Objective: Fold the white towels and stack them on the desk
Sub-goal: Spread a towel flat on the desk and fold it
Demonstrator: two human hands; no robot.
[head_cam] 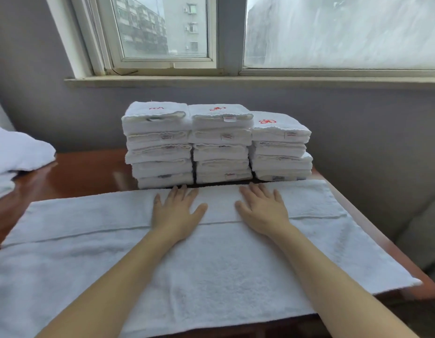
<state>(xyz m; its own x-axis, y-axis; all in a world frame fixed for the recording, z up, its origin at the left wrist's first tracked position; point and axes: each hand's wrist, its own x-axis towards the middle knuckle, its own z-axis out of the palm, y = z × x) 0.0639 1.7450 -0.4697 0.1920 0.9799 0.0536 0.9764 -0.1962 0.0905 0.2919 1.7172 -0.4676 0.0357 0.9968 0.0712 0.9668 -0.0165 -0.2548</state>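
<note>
Desk (84, 172) is dark red-brown wood, set w/ its far edge against a grey wall (357, 123) under a window (162, 28).

One white towel (218, 276) lies spread flat over the near half of the desk, long side running left edge to right edge. Its right end stops just short of the desk's right edge. A fold edge crosses it side to side and passes under both wrists, so the far strip is a second layer on top of the rest.

Left hand (175, 211) is palm down on that far strip, fingers straight and slightly spread, pressing flat and gripping nothing. Right hand (262, 211) does the same just beside it, w/ a small gap between the thumbs. Fingertips of both reach approx. the towel's far hem. Both forearms are bare and lie over the towel.

Three stacks of folded white towels sit in a row along the far edge, right behind the fingertips: left stack (158, 147), middle stack (221, 147), right stack (281, 152). They stand side by side w/ only thin gaps; the right one is a bit lower than the other two. Top towels carry red embroidery (too small to read), and small labels show on several front folds.

At the desk's left edge is a loose pile (16, 152) of white towels, well apart from the stacks and partly out of frame.
</note>
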